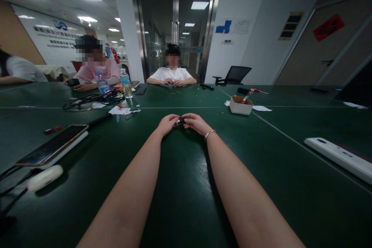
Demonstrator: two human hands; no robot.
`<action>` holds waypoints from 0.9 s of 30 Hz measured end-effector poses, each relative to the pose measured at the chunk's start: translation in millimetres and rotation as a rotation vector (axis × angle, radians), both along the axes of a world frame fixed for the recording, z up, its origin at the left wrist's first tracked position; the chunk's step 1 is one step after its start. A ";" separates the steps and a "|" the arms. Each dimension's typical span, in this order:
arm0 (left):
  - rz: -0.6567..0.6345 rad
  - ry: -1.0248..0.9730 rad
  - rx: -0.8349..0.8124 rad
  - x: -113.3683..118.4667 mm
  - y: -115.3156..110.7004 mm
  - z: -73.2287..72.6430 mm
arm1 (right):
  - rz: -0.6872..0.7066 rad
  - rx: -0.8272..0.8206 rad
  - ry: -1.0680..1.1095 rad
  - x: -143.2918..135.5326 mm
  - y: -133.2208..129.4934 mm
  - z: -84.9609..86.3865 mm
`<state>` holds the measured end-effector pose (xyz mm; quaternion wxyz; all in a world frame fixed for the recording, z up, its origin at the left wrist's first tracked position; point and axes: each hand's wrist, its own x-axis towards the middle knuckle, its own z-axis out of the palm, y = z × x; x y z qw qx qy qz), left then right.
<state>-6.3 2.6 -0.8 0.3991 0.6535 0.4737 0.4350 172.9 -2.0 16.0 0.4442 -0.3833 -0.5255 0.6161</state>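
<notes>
My left hand (pixel 168 124) and my right hand (pixel 198 124) meet in front of me over the green table (pixel 186 170), both with fingers closed. Between their fingertips is a small black object (pixel 182 119) with a shiny silver part on its left side. The left fingers grip the silver end, and the right fingers grip the black end. Fingers cover much of it, and it is too small to tell its kind. A silver bracelet (pixel 209 135) circles my right wrist.
To the left lie a phone (pixel 55 145), a white oval device (pixel 45 178) and black cables (pixel 93 100) near water bottles (pixel 125 84). A small box (pixel 241 106) stands right of my hands; a white device (pixel 337 155) lies far right. People sit across the table.
</notes>
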 end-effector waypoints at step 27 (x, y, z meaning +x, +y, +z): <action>0.029 0.034 0.010 -2.3 2.7 -3.1 | 0.001 0.000 0.013 1.8 6.0 -5.8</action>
